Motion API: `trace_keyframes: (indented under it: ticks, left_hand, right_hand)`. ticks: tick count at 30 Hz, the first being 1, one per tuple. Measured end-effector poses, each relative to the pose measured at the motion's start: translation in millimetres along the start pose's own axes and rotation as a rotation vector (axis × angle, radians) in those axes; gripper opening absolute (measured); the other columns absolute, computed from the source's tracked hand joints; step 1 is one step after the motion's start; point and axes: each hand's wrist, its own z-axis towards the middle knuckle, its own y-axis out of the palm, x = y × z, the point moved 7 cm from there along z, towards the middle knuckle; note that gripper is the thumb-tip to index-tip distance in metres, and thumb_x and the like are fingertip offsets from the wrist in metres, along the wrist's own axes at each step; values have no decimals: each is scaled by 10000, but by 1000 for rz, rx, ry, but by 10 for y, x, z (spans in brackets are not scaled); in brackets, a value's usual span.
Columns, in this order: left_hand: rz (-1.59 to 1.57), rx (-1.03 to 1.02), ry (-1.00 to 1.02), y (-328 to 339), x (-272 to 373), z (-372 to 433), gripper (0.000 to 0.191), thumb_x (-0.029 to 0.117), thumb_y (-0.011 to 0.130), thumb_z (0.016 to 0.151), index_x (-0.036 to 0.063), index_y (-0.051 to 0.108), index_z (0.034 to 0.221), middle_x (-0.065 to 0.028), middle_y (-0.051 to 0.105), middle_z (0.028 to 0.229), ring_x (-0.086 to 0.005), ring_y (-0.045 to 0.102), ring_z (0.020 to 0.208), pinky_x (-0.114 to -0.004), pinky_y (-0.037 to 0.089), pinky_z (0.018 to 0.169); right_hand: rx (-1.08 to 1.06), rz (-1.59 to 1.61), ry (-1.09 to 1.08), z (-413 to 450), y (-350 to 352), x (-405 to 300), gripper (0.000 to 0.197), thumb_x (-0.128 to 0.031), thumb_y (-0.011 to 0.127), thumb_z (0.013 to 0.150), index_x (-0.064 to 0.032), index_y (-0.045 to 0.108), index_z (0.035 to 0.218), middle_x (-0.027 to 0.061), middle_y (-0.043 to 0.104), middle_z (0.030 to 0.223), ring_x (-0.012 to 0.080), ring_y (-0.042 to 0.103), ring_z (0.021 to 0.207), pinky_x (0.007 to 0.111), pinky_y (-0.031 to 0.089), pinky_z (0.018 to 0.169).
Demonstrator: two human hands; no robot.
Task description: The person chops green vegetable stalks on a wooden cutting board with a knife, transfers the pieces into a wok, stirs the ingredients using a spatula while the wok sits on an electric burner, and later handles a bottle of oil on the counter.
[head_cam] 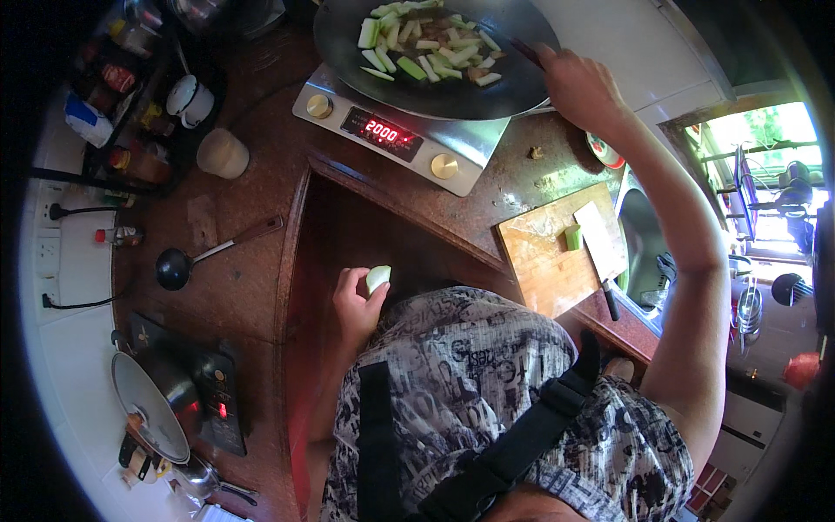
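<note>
My right hand [582, 83] grips the dark handle of a cooking utensil [527, 53] that reaches into a wok [430, 98]. Strips of pale green vegetable [450, 55] lie spread over the bottom of the wok, along with some brownish bits. The wok stands on a silver induction cooker [398, 137] with a lit red display and two gold knobs. In front of my body, my left hand [357, 303] holds a cut piece of pale green vegetable [378, 280] between thumb and fingers. The working end of the utensil is hard to make out among the food.
A wooden cutting board [548, 254] at right bears a cleaver [597, 241] and a green vegetable piece [573, 237], beside the sink [642, 228]. Leftward are a ladle [175, 269], a beige cup [223, 154], a lidded pot [153, 404] on a black cooktop [222, 378], and a condiment rack [124, 150].
</note>
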Motion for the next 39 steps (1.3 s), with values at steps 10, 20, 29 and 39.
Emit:
trace_keyframes:
  ticks: [10,20,29,39]
  left_hand:
    - [-19,-58,-99,163,19,119,294,103,799,755,2,606,953,-95,604,879,-214,594,803,-333,467,729]
    - [80,-130,-99,83,-44,219,307,174,766,798,31,608,1020,-135,630,962,-311,630,856,-372,493,728]
    - [-10,-52,-70,62,170,290,292,103,788,765,-4,623,982,-88,621,920,-203,604,845,-325,477,754]
    - [-73,-79,-101,87,-40,56,268,110,762,822,-5,616,1014,-69,623,920,-159,598,822,-301,486,716]
  right_hand:
    - [-132,-106,-140,-111,52,-131,391,-63,547,840,-21,551,1228,205,681,866,353,693,845,442,570,706]
    - [-187,-95,-199,-1000,-1188,471,374,-38,650,830,-79,643,1202,143,629,852,299,634,722,431,500,648]
    - [48,-125,-125,-362,21,183,521,-33,556,829,-52,481,1344,216,641,933,325,686,717,422,551,600]
    - [110,83,-171,369,142,-59,454,-95,555,870,-118,525,1323,191,649,923,385,655,783,493,528,707]
